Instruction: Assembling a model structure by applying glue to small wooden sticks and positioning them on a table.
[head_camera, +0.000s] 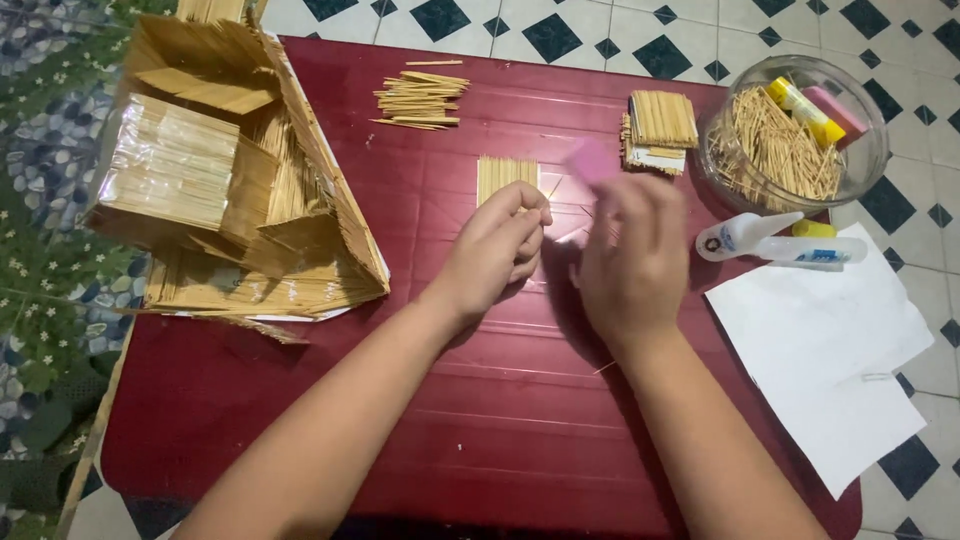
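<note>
Dark red surface (480, 440), carrying everything, set over a tiled floor of white with dark diamonds.

Well to the left of the left grip, a large model house of thin wooden sticks (235, 180), roof panels sloping, part wrapped in clear film.

Down and to the right of the right grip, a white sheet of paper (830, 350) hanging partly past the surface edge.

Up and to the right of the right grip, a clear glass bowl (860, 160) heaped with loose sticks, a yellow tube and a pink block lying on top.

Just right of the right grip, a white glue bottle (770, 240) on its side, cap pointing right.

Above the right grip, a small stack of stick panels (660, 130); farther up and left, a loose bundle of sticks (420, 100).

Left hand (500, 250), fingers curled in, fingertips pressed onto the lower edge of a flat stick panel (505, 178) lying on the surface just above that grip.

Right hand (630, 260), blurred; fingers bent around a small pink block (590, 160) at the fingertips, close beside the panel's right edge; touching or apart, cannot tell.
</note>
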